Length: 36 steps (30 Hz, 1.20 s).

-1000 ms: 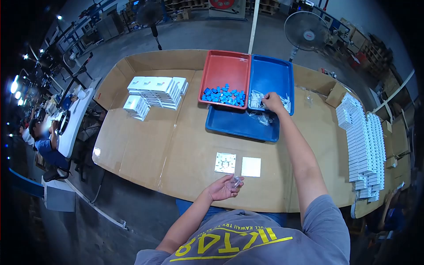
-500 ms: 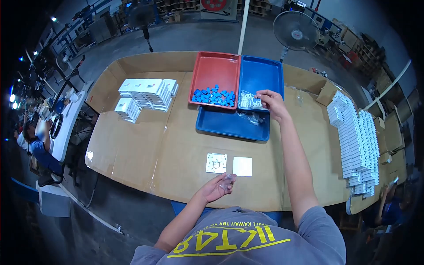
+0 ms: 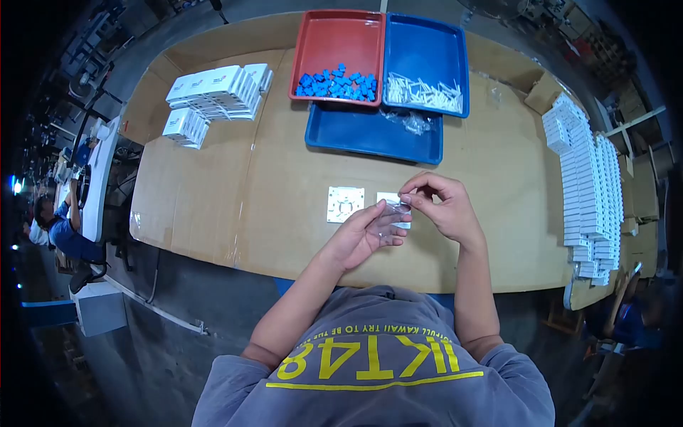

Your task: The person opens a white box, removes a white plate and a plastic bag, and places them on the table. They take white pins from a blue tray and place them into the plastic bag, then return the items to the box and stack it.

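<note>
My left hand (image 3: 361, 235) holds a small clear plastic bag (image 3: 393, 211) above the near edge of the cardboard-covered table (image 3: 235, 178). My right hand (image 3: 442, 206) is at the bag's mouth, fingers pinched on a small white piece that I can barely make out. Just beyond the hands lie a white square plate with markings (image 3: 345, 204) and a plain white square (image 3: 388, 199), partly hidden by my fingers.
At the far edge stand a red tray (image 3: 341, 35) with blue parts (image 3: 336, 82), a blue tray (image 3: 427, 50) with white sticks (image 3: 423, 91), and a lower blue tray (image 3: 370, 135) with clear bags. White boxes are stacked at far left (image 3: 213, 89) and along the right (image 3: 587, 178). People sit at left.
My right hand has come back from the blue tray of white sticks to the bag in my left hand. The left hand has risen slightly, and the view has tilted down.
</note>
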Motion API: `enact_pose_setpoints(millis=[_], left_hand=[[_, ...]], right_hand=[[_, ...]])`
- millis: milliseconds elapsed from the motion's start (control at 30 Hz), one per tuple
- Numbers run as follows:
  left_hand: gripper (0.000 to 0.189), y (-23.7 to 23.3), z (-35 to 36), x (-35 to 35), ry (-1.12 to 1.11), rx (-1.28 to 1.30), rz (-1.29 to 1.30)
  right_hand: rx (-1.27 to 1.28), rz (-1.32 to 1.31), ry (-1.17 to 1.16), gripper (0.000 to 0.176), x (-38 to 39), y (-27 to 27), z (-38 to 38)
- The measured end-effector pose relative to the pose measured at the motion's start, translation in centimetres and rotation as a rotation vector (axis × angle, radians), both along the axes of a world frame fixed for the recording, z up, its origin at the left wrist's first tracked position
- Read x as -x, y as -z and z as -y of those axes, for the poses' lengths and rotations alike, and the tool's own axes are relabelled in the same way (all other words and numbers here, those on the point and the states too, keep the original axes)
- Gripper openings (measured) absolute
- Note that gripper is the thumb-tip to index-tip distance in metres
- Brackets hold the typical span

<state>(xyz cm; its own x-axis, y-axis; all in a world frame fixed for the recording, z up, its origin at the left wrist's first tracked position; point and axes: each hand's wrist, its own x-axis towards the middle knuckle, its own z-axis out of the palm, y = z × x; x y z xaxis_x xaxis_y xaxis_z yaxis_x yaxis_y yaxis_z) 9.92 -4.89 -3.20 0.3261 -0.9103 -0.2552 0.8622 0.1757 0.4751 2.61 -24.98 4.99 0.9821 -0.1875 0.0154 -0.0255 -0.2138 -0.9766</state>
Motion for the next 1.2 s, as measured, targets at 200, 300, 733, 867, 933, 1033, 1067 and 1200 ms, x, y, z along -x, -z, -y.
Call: enact_pose_setpoints(millis=[200,300,733,867,933,1033,1067,1200], left_hand=[[0.045,-0.4,0.0,0.5,0.03,-0.01,0.004],[0.044,0.2,-0.1,0.4,0.033,-0.019,0.012],[0.042,0.5,0.6,0.3,0.017,0.063,-0.002],[0.04,1.5,0.6,0.3,-0.008,0.081,-0.029],[0.039,1.6,0.7,0.3,-0.003,0.089,-0.02],[0.039,1.6,0.7,0.1,0.0,0.088,0.011],[0.039,1.5,0.7,0.2,-0.007,0.091,0.005],[0.04,0.6,0.8,0.2,-0.014,0.09,-0.051]], right_hand=[[0.169,0.021,-0.216,0.009,-0.5,-0.9,1.0],[0.091,-0.031,-0.351,0.008,-0.9,-1.5,1.1],[0.098,-0.15,-0.49,0.034,-1.6,-1.0,1.2],[0.276,-0.091,-0.532,0.036,-1.7,-1.0,1.1],[0.267,-0.099,-0.576,0.036,-1.8,-1.4,0.8],[0.313,-0.226,-0.564,0.038,-1.9,-1.6,0.2],[0.281,-0.218,-0.559,0.038,-1.9,-1.6,0.3],[0.169,-0.145,-0.532,0.043,-2.0,-1.2,1.0]])
